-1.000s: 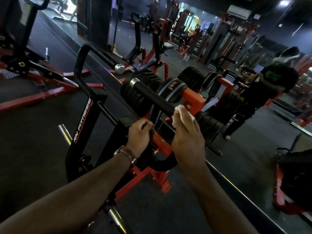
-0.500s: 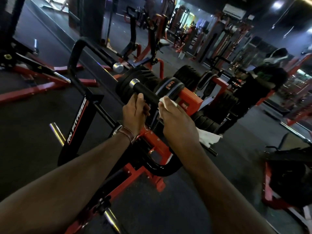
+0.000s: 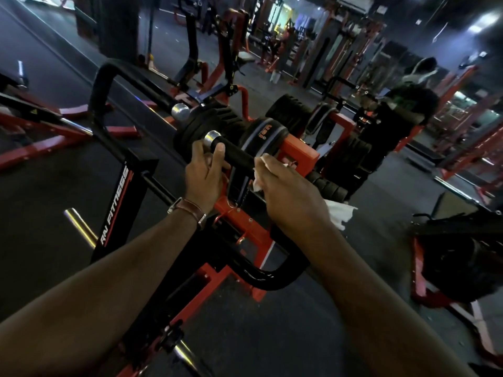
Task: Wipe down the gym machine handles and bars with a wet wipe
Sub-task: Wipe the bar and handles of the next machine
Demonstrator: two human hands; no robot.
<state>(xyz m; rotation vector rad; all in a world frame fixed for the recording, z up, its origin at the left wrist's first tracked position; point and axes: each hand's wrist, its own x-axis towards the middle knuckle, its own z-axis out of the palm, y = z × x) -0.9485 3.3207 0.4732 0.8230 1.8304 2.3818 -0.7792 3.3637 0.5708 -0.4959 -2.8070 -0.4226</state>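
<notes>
Dark gym floor [image 3: 272, 336]; red-black machine frame [image 3: 245, 232] standing on it.

I observe a dim gym hall with a dark rubber floor [image 3: 272, 336]. Red-and-black machine frames [image 3: 294, 50] stand in rows toward the far end, where a brightly lit doorway [image 3: 277, 17] shows. A ceiling light [image 3: 487, 19] glows at upper right, and an air-conditioning unit [image 3: 353, 2] is mounted high on the far wall. A person in dark clothing [image 3: 400, 115] stands at right among the equipment. A dark pillar [image 3: 117, 25] rises at upper left.
</notes>
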